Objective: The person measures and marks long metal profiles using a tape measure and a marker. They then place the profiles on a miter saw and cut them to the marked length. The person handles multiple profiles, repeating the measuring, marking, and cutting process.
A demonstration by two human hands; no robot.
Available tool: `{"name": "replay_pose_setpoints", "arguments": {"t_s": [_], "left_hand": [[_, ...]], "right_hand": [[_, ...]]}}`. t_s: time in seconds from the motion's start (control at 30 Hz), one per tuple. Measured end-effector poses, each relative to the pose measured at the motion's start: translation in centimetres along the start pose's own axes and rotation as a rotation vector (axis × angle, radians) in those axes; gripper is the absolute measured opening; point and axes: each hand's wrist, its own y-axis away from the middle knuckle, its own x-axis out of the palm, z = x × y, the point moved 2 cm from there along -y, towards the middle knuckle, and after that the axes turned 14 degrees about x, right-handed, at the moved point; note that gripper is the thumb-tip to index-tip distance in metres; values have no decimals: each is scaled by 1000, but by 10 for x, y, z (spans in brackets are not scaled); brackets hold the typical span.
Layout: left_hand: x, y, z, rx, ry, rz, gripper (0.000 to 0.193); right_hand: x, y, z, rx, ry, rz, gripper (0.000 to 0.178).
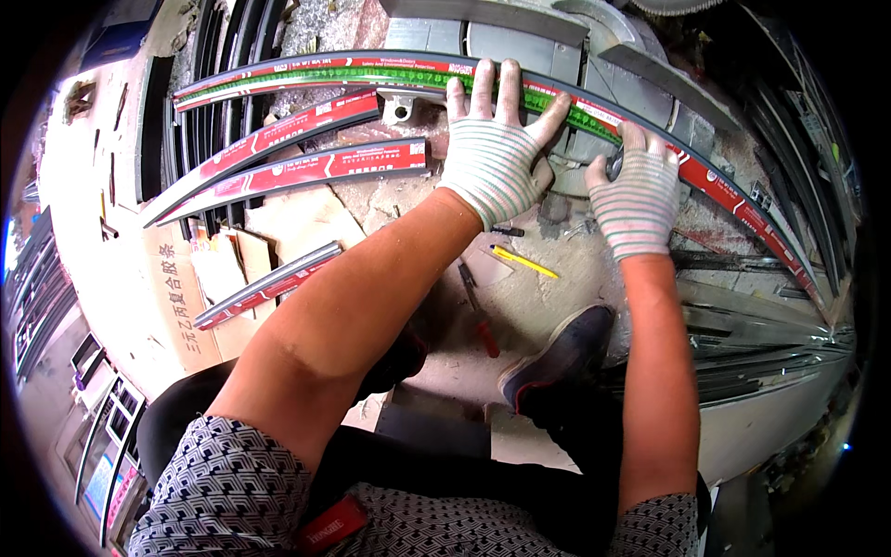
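Observation:
A long aluminium profile [325, 70] wrapped in red and green film runs across the top of the view, from the left over a grey saw table [520, 42] and down to the right. My left hand [492, 148], in a striped white glove, lies flat on the profile with its fingers spread. My right hand [636, 190], gloved the same way, presses on the profile a little further right, fingers curled over its near edge.
Three shorter cut profiles [306, 167] in red film lie on cardboard [195, 306] at the left. A yellow pencil [524, 262] and a red-handled screwdriver [478, 320] lie on the dusty floor. My shoe [557, 357] is below. Dark bars [761, 334] are stacked at right.

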Motion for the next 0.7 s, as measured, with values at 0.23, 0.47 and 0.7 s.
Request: {"name": "replay_pose_setpoints", "arguments": {"t_s": [0.23, 0.47, 0.7], "left_hand": [[-6, -2, -3, 1, -44, 52, 87], [-17, -3, -5, 31, -99, 90, 89], [-26, -9, -2, 62, -153, 126, 88]], "right_hand": [[-6, -18, -2, 64, 66, 205, 35], [-5, -26, -7, 151, 25, 307, 34], [-5, -30, -8, 176, -34, 329, 31]]}}
